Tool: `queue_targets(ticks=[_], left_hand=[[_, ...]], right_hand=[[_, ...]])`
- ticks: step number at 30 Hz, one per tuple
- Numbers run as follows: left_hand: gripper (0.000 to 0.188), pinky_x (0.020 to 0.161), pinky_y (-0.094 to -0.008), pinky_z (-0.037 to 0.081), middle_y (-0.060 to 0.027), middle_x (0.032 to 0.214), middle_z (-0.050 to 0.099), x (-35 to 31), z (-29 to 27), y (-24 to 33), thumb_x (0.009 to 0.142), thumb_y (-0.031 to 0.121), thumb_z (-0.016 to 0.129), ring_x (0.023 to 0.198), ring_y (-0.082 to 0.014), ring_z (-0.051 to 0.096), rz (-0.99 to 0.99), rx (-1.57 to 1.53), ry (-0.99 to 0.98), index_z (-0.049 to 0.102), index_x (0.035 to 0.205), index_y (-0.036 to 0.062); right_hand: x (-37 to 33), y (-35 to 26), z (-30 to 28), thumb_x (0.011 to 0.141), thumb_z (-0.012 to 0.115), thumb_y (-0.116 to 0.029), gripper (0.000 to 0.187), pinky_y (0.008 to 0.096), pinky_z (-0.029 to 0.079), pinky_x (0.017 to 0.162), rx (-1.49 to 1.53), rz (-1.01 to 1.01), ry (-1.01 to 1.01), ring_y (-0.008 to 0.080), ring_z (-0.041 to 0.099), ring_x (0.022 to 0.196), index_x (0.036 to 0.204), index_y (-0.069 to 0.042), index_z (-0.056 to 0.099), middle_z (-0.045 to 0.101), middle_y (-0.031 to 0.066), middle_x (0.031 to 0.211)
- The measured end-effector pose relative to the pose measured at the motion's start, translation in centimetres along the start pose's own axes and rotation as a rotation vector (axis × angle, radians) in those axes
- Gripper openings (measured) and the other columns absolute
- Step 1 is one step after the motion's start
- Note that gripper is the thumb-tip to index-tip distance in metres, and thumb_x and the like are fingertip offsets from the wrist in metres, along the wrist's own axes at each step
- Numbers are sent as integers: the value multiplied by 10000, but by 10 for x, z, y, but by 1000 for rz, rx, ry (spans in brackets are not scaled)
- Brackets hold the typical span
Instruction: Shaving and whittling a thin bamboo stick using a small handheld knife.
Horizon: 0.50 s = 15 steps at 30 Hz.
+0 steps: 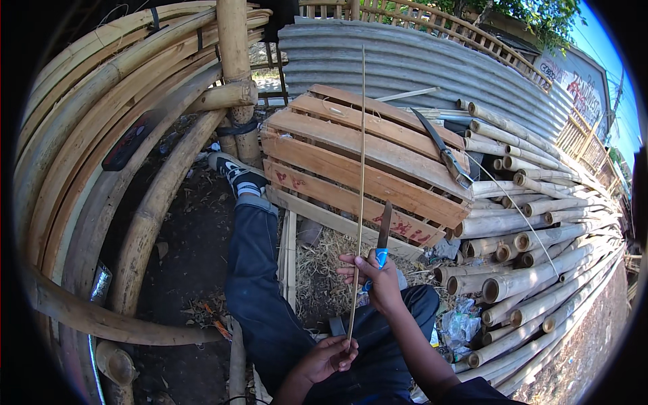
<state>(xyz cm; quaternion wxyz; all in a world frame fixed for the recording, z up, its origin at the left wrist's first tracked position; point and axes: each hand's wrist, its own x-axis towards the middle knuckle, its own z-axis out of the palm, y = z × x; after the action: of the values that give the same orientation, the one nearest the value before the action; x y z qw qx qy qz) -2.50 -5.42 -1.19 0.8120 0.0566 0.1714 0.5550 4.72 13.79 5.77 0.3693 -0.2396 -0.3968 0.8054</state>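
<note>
A long thin bamboo strip [362,155] stands nearly upright in front of me, its far end reaching over the wooden crate. My left hand [327,358] pinches the strip's lower end, close above my lap. Higher up, my right hand [379,278] is closed round the blue handle of a knife [385,226], whose dark blade points up and away. The strip passes against the fingers of that hand. Part of the knife handle is hidden by the fingers.
The slatted wooden crate [364,162] carries a large curved blade with a dark handle [442,152]. Bamboo poles [513,287] are stacked at right. Split bamboo lengths [101,88] lean at left with a dark flat object [129,142] on them. Corrugated metal [418,61] stands behind.
</note>
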Motion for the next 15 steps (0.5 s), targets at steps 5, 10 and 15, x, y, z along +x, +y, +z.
queue_targets(ticks=[5, 10, 15], left_hand=[[201, 511, -219, 385, -66, 735, 521, 3, 16, -1, 959, 207, 467, 554, -89, 450, 54, -51, 65, 529, 964, 15], [215, 479, -198, 343, -23, 657, 479, 12, 24, 11, 974, 241, 437, 534, -65, 422, 61, -89, 13, 519, 923, 49], [230, 470, -206, 333, 2, 620, 417, 21, 37, 18, 983, 278, 409, 539, -77, 410, 104, -93, 18, 450, 857, 91]], right_hand=[[-12, -1, -22, 942, 492, -225, 249, 267, 493, 551, -420, 29, 6, 200, 653, 709, 765, -60, 429, 648, 174, 921], [-37, 1, -39, 966, 421, -316, 392, 290, 379, 493, -796, -18, -177, 121, 515, 520, 726, -18, 506, 593, 59, 635], [-58, -2, -31, 900, 519, -355, 417, 404, 392, 510, -1191, -211, -302, 383, 491, 533, 657, -17, 533, 469, 188, 529]])
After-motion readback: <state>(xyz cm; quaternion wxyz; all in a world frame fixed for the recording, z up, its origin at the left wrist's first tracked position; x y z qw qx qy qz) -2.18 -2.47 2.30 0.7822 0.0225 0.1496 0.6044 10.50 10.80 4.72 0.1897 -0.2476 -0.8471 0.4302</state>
